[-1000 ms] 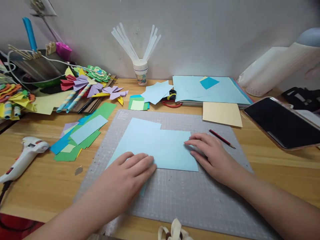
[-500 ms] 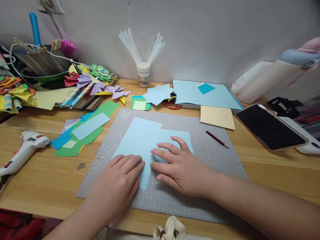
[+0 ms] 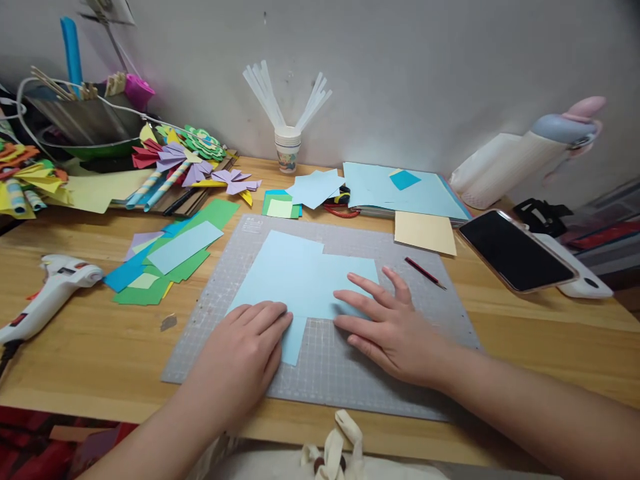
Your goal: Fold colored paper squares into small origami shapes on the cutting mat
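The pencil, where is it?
In the head view, the pencil lies on the right of the grey mat, between the right hand and the cream card.

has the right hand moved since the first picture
Yes. Against the pencil lying on the cutting mat, the right hand has shifted left, farther from it, with some fingertips over the large light-blue sheet.

Angular light-blue paper [image 3: 285, 277] is smooth and matt, the flat pale-brown wooden tabletop [image 3: 120, 353] visibly grained, the rectangular black phone screen [image 3: 517, 250] at three o'clock glossy.
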Demonstrator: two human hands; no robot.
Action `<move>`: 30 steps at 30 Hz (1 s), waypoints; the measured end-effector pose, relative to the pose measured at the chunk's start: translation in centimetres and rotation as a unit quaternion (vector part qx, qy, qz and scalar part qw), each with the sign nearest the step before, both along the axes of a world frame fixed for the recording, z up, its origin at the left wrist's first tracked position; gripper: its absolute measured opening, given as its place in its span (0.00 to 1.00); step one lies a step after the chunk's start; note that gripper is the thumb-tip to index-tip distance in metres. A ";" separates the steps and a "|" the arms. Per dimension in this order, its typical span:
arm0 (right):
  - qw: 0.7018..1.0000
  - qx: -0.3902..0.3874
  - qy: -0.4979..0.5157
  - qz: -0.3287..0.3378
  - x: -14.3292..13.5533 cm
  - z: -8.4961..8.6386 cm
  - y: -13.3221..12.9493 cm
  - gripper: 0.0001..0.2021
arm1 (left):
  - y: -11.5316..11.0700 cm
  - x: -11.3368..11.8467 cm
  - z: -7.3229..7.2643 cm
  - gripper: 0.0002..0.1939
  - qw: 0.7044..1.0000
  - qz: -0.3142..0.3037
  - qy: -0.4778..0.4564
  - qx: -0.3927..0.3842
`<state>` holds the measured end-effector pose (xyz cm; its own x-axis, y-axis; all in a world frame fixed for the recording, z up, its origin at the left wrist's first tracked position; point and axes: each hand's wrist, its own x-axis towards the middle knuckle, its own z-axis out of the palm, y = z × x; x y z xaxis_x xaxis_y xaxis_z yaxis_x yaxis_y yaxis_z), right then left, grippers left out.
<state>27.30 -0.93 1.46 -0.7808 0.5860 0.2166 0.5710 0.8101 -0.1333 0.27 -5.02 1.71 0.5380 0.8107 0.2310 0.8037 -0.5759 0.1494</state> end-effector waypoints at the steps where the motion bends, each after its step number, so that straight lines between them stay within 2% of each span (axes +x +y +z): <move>1: 1.000 0.003 -0.006 -0.004 0.6 0.0 -0.1 0.11 | 0.0 0.0 0.0 0.16 1.000 -0.001 0.001 0.000; 9: 0.998 0.006 -0.032 -0.051 5.2 0.2 -1.2 0.11 | 0.2 -0.1 0.0 0.16 1.000 -0.004 0.006 -0.006; 14: 0.996 0.010 -0.044 -0.075 6.6 1.0 -1.1 0.09 | 0.6 -0.1 0.7 0.15 0.998 -0.014 0.043 -0.033; 19: 0.993 0.034 0.020 -0.111 5.9 0.7 -1.6 0.10 | 1.6 0.2 2.0 0.15 0.990 -0.049 0.116 -0.065; 24: 0.992 -0.025 0.043 -0.116 4.0 -0.2 -2.6 0.13 | 3.0 0.4 2.7 0.24 0.970 -0.141 0.186 -0.063; 27: 0.990 -0.060 0.040 -0.123 3.6 -0.6 -2.9 0.13 | 4.0 0.1 2.9 0.24 0.962 -0.172 0.200 -0.070; 30: 0.988 -0.064 0.050 -0.132 3.7 -0.9 -3.0 0.13 | 4.6 -0.4 3.1 0.24 0.956 -0.193 0.212 -0.060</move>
